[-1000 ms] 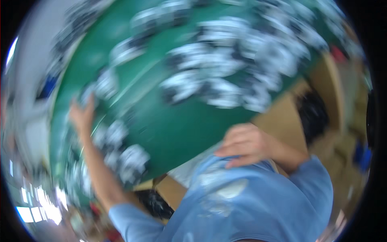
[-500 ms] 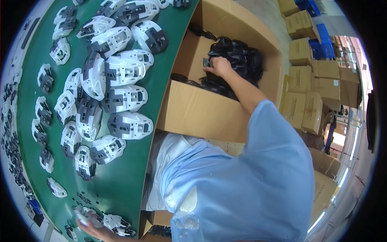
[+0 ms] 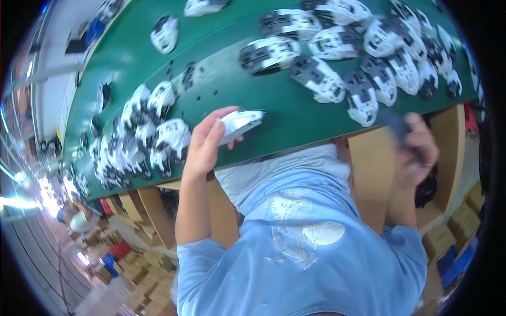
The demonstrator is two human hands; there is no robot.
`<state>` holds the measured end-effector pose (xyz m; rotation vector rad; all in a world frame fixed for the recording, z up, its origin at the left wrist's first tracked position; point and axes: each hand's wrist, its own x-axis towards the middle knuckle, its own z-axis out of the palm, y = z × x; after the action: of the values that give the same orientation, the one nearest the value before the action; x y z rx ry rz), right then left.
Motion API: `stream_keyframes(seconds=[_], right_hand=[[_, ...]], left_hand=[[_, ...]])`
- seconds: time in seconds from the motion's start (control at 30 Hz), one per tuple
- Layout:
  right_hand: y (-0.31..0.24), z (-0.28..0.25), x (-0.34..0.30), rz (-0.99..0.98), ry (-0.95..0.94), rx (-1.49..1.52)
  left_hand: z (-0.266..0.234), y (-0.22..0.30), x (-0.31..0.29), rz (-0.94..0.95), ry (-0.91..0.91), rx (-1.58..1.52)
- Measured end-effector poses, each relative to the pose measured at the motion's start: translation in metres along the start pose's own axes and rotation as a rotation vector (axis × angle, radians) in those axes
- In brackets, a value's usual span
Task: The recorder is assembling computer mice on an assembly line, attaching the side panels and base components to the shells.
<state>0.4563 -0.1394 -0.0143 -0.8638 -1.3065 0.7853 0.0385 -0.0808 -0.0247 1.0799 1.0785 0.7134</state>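
My left hand [image 3: 203,143] grips a white moulded plastic shell [image 3: 240,125] above the near edge of the green table [image 3: 242,89]. The thumb lies along the shell's near side. On the right, my right hand [image 3: 420,152] is closed on a dark curved plastic part [image 3: 396,126], which motion smears. That hand is over the open cardboard box [image 3: 373,176], in front of the table. Black parts [image 3: 426,190] show inside the box, partly hidden by my forearm. Small black pieces [image 3: 188,76] lie scattered on the table beyond my left hand.
Many white and dark grey shells [image 3: 319,79] cover the table's right side. Another heap of shells [image 3: 142,138] lies at the left. Further open boxes [image 3: 158,208] stand below the table's left edge. Stacked cartons [image 3: 142,279] are on the floor at the lower left.
My view has turned left. My right hand has come up out of the box with a dark part. The left hand still holds the white shell, now in front of me.
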Motion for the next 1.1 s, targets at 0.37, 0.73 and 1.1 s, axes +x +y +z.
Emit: stream_keyframes(seconds=[0.37, 0.73, 1.1], right_hand=[[0.057, 0.194, 0.051, -0.094, -0.785, 0.08], [0.061, 0.191, 0.036, 0.017, -0.443, -0.019], [0.061, 0.227, 0.014, 0.083, -0.242, 0.055]], left_hand=[[-0.004, -0.017, -0.028, 0.161, 0.059, 0.207], [0.008, -0.036, -0.024, 0.437, 0.535, 0.357], [0.036, -0.026, -0.012, 0.349, 0.328, -0.55]])
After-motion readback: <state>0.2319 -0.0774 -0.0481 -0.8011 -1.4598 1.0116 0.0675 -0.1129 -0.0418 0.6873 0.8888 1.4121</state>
